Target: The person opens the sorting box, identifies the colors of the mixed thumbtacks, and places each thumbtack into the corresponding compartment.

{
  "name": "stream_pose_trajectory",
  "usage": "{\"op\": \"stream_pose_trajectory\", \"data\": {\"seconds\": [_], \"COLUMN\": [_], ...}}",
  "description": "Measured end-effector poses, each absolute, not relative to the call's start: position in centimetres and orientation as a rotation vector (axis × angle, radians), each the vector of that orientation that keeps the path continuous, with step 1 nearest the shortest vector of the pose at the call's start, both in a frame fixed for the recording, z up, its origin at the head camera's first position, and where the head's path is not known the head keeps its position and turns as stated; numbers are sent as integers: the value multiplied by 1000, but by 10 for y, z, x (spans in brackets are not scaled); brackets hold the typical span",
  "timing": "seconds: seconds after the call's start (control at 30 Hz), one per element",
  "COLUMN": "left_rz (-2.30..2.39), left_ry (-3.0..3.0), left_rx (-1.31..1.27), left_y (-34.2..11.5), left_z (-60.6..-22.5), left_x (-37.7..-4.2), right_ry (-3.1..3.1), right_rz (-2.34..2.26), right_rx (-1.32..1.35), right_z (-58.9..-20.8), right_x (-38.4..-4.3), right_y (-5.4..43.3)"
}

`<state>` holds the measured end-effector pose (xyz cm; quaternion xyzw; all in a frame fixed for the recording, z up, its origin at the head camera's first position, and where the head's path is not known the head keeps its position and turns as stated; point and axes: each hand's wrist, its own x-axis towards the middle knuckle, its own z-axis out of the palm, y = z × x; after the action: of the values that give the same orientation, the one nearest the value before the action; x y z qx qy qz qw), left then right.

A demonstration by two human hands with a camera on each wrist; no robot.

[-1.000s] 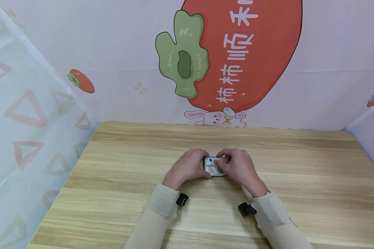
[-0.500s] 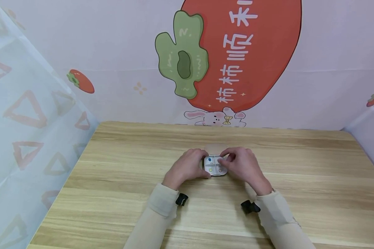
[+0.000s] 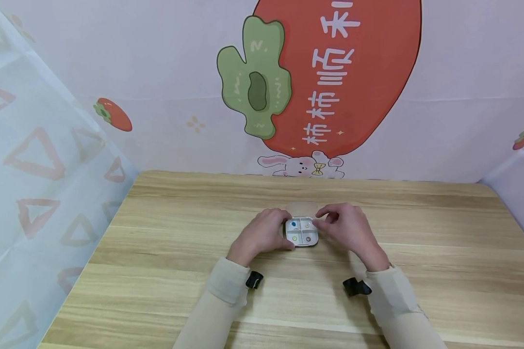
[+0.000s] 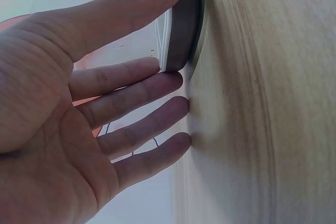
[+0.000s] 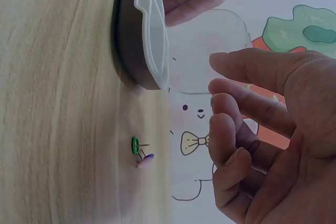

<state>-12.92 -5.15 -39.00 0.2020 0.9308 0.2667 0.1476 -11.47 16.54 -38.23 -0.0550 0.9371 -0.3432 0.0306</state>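
A small pill box (image 3: 302, 232) with a white divided insert and a brown base (image 5: 131, 30) sits on the table, its clear lid (image 3: 302, 209) swung back. Small blue, yellow and reddish pieces lie in its compartments. My left hand (image 3: 264, 235) grips the left side, thumb at the front rim and fingertips at the back. Just off the box's right side hovers my right hand (image 3: 347, 228), fingers loosely bent, thumb and index apart with nothing between them. In the right wrist view, a green thumbtack (image 5: 135, 145) and a purple thumbtack (image 5: 146, 161) lie on the table beside the box.
The wooden table (image 3: 179, 286) reaches back to a white cloth backdrop (image 3: 170, 68) printed with a large red persimmon. Another patterned cloth (image 3: 48, 160) hangs along the left. Black wrist cameras sit on both beige sleeves.
My right hand has drawn back from over the compartments to the right, its thumb and index parting. More of the insert shows. The left hand and box stay put.
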Motion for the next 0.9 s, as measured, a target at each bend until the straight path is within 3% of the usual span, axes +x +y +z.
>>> {"op": "stream_pose_trajectory", "data": {"seconds": [0.9], "left_rz": [761], "left_ry": [2675], "left_rx": [550], "left_y": [-50], "left_z": [-389], "left_x": [-128], "right_ry": [2891], "right_rz": [-1060], "right_rx": [-119], "right_z": [-384], "right_x": [-119], "right_y": [179]}}
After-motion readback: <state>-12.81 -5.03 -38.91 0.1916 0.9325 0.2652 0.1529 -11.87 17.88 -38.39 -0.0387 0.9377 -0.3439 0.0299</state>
